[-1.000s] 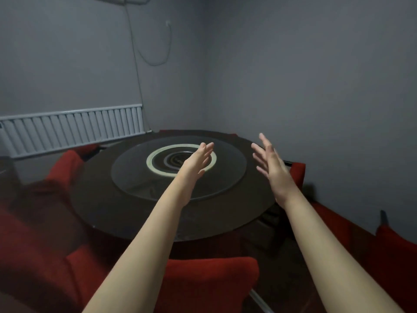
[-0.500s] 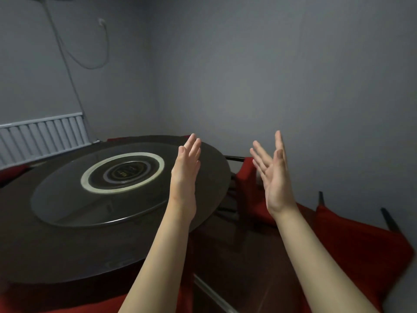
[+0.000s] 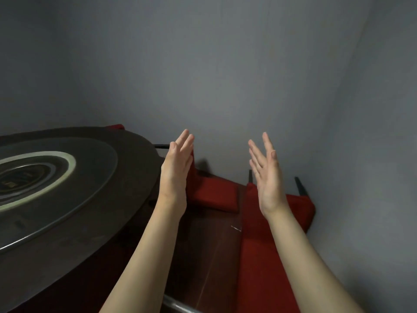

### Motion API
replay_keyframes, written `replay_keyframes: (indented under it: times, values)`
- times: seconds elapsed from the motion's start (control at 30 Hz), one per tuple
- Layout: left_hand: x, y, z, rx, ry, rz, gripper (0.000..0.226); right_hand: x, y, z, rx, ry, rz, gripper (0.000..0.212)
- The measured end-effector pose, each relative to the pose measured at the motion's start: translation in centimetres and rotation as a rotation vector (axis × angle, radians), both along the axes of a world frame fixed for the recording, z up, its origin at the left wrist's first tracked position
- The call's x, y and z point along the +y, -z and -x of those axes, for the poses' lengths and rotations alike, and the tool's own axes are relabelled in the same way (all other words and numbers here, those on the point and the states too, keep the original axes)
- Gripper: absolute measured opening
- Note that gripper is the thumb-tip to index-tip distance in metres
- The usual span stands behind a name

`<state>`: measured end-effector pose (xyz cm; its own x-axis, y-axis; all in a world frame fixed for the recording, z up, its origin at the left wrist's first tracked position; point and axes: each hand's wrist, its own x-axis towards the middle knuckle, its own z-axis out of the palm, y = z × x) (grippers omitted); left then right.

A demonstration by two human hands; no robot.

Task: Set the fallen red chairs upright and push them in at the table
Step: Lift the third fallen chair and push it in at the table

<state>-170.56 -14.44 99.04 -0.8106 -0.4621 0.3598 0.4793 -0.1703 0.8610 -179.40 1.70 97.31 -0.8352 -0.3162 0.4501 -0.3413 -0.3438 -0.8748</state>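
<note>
A fallen red chair (image 3: 264,256) lies on the floor along the right wall, its dark legs poking up near the wall. A second red chair (image 3: 212,193) lies further back, between the round dark table (image 3: 140,184) and the wall. My left hand (image 3: 176,168) is raised with straight fingers over the table's right edge, holding nothing. My right hand (image 3: 266,177) is raised above the near fallen chair, fingers spread, palm turned left, touching nothing.
A glass turntable (image 3: 97,168) with a pale ring lies on the table. A grey wall (image 3: 225,75) closes the space behind and to the right. A strip of dark wooden floor (image 3: 214,245) runs between table and chairs. A metal bar (image 3: 178,306) shows at the bottom.
My view has swung right: the table slid left, and the fallen chairs by the wall came toward the centre. Both hands stay raised with straight fingers, holding nothing.
</note>
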Motion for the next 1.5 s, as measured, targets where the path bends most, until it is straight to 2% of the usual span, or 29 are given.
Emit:
replay_keyframes:
  times: [0.07,0.33,0.47,0.6,0.83,1.13,1.5]
  values:
    - [1.6,0.2,2.1,-0.045,0.041,-0.006,0.047,1.6,0.7,1.3,-0.016,0.051,-0.005,0.058]
    - [4.0,3.3,9.8,-0.083,0.22,-0.021,0.055,7.3,4.7,5.6,-0.143,0.234,0.022,0.061]
    - [4.0,5.6,13.3,-0.098,0.313,0.004,0.063,8.4,7.0,7.1,-0.206,0.338,0.019,0.05]
    - [4.4,8.0,16.6,-0.132,0.397,-0.007,0.054,8.5,9.0,8.9,-0.235,0.461,0.016,0.046]
    - [5.6,11.6,21.2,-0.203,0.504,0.0,0.056,9.4,12.6,10.7,-0.293,0.575,-0.003,0.044]
    - [9.1,14.7,27.2,-0.302,0.518,0.033,0.056,12.9,16.5,16.4,-0.374,0.604,-0.058,0.051]
    - [15.9,23.1,34.3,-0.51,0.355,0.0,0.052,19.7,24.2,26.3,-0.567,0.442,-0.152,0.045]
